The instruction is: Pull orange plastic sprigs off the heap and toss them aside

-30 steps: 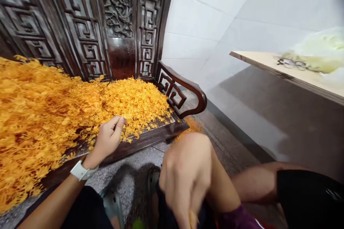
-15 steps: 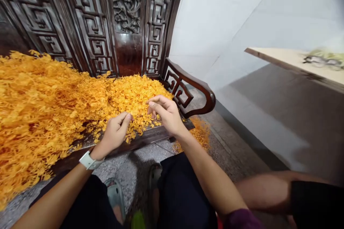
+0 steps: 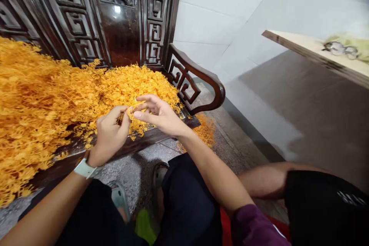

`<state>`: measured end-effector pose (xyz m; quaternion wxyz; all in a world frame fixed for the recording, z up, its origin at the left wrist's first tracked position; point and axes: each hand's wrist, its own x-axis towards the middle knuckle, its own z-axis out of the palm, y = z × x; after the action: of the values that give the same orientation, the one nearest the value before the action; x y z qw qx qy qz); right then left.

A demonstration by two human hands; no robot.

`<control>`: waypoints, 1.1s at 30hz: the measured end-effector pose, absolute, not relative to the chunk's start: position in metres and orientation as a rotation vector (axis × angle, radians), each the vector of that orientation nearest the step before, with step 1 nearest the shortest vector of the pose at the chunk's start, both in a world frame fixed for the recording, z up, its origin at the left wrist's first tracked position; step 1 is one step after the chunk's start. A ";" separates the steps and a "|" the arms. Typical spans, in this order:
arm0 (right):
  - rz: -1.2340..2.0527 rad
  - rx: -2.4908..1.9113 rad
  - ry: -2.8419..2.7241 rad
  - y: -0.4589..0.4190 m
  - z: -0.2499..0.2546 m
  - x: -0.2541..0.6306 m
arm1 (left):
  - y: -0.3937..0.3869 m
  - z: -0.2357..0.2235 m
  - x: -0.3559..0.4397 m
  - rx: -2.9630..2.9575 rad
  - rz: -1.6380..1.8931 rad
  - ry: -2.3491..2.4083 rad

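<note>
My left hand [image 3: 111, 128], with a pale watch on its wrist, pinches a small yellow-orange plastic piece [image 3: 130, 113] between thumb and fingertips. My right hand [image 3: 160, 115] is close on the right, its fingers apart and its thumb tip right by that piece; whether it touches the piece I cannot tell. Beneath and behind both hands, a heap of small loose yellow-orange pieces [image 3: 135, 80] lies on the seat of a dark carved wooden bench [image 3: 121, 40]. Leftward rises a larger mound of tangled, stringy orange pieces [image 3: 43, 103].
The bench's curved armrest [image 3: 211, 84] ends the seat on the right. Orange strands [image 3: 206, 128] lie on the floor below it. A wooden board [image 3: 305, 50] bearing eyeglasses [image 3: 340, 49] juts out at right. Another person's bare leg [image 3: 265, 180] is close by my right arm.
My hands have come together, the right one moving left toward the left hand's fingertips. The piece in the left hand now shows clearly. The view has shifted down and to the right.
</note>
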<state>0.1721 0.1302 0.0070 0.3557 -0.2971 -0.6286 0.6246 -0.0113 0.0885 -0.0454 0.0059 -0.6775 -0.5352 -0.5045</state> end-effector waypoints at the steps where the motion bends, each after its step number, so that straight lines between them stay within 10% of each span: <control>1: 1.656 -0.792 -1.552 0.130 0.007 0.172 | 0.090 -0.046 -0.010 -2.082 -1.565 -1.655; 21: 1.052 -0.595 -2.105 0.104 0.009 0.167 | 0.099 -0.059 -0.035 -2.270 -0.997 -1.751; 27: 2.129 0.826 -2.304 0.057 0.037 0.168 | 0.131 -0.058 -0.085 -1.921 -1.378 -2.062; 33: 2.035 -0.102 -1.191 0.118 0.031 0.178 | 0.123 -0.059 -0.065 -2.020 -1.717 -2.071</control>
<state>0.1778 0.1181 0.0305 0.3811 -0.0400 -0.4666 0.7972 -0.0648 0.1235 -0.0593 -0.1109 -0.5968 -0.6117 -0.5072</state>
